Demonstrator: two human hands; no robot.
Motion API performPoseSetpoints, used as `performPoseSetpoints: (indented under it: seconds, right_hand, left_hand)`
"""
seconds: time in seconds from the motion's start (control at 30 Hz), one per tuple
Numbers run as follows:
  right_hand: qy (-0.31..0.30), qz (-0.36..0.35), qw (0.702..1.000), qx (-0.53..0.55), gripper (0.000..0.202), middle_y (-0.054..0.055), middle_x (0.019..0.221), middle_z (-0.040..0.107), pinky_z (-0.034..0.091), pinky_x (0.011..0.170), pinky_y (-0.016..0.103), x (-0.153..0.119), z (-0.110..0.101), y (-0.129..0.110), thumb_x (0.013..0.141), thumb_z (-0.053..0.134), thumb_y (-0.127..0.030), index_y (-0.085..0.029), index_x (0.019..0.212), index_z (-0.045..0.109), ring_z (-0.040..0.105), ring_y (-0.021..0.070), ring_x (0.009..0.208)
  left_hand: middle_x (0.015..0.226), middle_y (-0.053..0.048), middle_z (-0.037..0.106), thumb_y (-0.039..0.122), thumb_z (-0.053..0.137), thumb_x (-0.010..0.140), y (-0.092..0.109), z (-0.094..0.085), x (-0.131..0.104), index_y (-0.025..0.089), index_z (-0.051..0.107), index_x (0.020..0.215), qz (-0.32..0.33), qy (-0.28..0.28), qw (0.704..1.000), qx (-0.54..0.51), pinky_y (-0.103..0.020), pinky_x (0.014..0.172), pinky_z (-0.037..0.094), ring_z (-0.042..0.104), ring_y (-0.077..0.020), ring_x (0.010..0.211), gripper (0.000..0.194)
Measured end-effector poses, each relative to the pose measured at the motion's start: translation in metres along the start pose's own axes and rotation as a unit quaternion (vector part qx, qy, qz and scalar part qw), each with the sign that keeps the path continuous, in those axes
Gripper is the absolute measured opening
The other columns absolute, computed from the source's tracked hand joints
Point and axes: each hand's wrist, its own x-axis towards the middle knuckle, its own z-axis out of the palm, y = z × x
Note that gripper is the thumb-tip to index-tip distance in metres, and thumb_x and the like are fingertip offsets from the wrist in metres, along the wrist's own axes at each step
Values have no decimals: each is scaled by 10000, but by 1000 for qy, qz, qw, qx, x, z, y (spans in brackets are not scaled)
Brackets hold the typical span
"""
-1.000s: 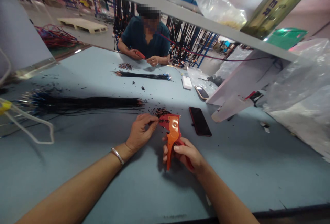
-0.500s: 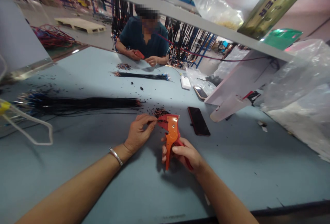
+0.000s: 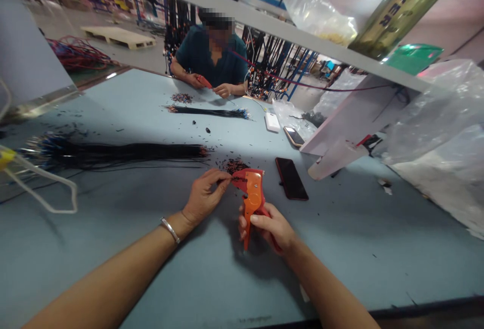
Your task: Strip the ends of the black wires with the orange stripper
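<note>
My right hand (image 3: 270,225) is wrapped round the handles of an orange and red wire stripper (image 3: 254,190), its jaws pointing up and left. My left hand (image 3: 207,193) is pinched at the jaws' left side; what its fingertips hold is too small to make out. Just behind the tool lies a pile of small black and copper-coloured scraps (image 3: 236,165). To the left, a long bundle of black wires (image 3: 132,151) stretches across the table, its right ends copper-coloured and its left ends fanned out with blue and silver tips.
Across the blue-grey table (image 3: 181,288) a person (image 3: 215,61) holds a red tool near a smaller wire bundle (image 3: 207,112). A dark phone (image 3: 291,178) lies right of my tool. A white wire frame (image 3: 56,210) is at left; a shelf bar crosses above.
The stripper has shifted very slightly, its handles a little closer together in my right hand. My left hand stays almost in place. Across the table, the person's red tool has tilted slightly.
</note>
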Motion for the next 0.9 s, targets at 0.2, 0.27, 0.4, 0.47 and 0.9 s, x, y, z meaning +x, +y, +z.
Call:
performPoseSetpoints:
  seconds: [0.2, 0.27, 0.4, 0.47, 0.9]
  right_hand:
    - [32, -7, 999, -30, 357, -6, 668, 584, 497, 490, 265, 1, 1, 4, 739, 736, -399, -141, 928, 575, 573, 127, 508]
    - [38, -9, 998, -38, 359, -9, 653, 578, 487, 477, 257, 1, 1, 5, 739, 735, -409, -141, 915, 572, 567, 125, 501]
    - [42, -16, 998, -44, 362, -7, 661, 578, 484, 473, 257, 2, 1, 6, 736, 737, -418, -142, 902, 572, 563, 123, 501]
    - [36, -14, 998, -44, 359, -3, 671, 579, 487, 479, 259, 2, 0, 7, 735, 738, -416, -140, 900, 575, 567, 123, 509]
    - [27, -14, 998, -52, 376, -8, 657, 581, 487, 468, 249, 2, 0, 5, 726, 739, -427, -140, 894, 563, 571, 123, 500]
  left_hand:
    - [731, -20, 685, 228, 550, 863, -1, 2, 0, 192, 658, 784, 5, 7, 1000, -11, -264, 690, 495, 617, -144, 700, 139]
    - [727, -17, 683, 225, 552, 861, 0, 2, 0, 190, 657, 780, 6, 9, 1000, -15, -257, 684, 494, 617, -139, 691, 137]
    - [720, -11, 675, 219, 557, 861, 1, 1, 0, 183, 658, 783, 5, 5, 1000, -16, -233, 663, 488, 618, -127, 676, 133]
    - [713, -7, 672, 218, 556, 863, 0, 1, 0, 180, 659, 783, 2, 0, 1000, -14, -224, 651, 484, 614, -121, 660, 136]
    - [686, -3, 644, 199, 549, 857, -3, 3, -3, 153, 667, 799, 3, 8, 999, -36, -190, 601, 451, 562, -97, 615, 139]
